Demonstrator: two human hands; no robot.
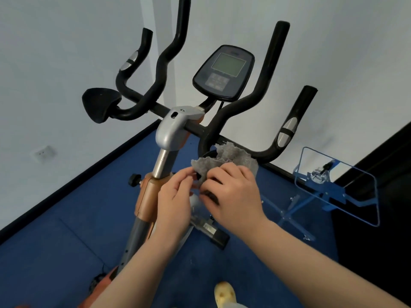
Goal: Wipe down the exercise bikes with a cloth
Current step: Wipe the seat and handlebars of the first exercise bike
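An exercise bike (169, 134) stands in front of me, with black handlebars, a grey stem cover, an orange post and a console (223, 72) at the top. A grey cloth (229, 157) hangs bunched just below the right handlebar bend. My right hand (231, 192) grips the cloth's lower part from the right. My left hand (175, 196) pinches its left edge, fingers closed on the fabric. Both hands meet in front of the bike's post, and the cloth's lower part is hidden behind them.
A blue metal frame stand (333, 185) stands to the right on the blue floor (66, 252). White walls close the corner behind the bike, with a socket (44, 153) low on the left wall. A yellow shoe (224, 294) shows at the bottom edge.
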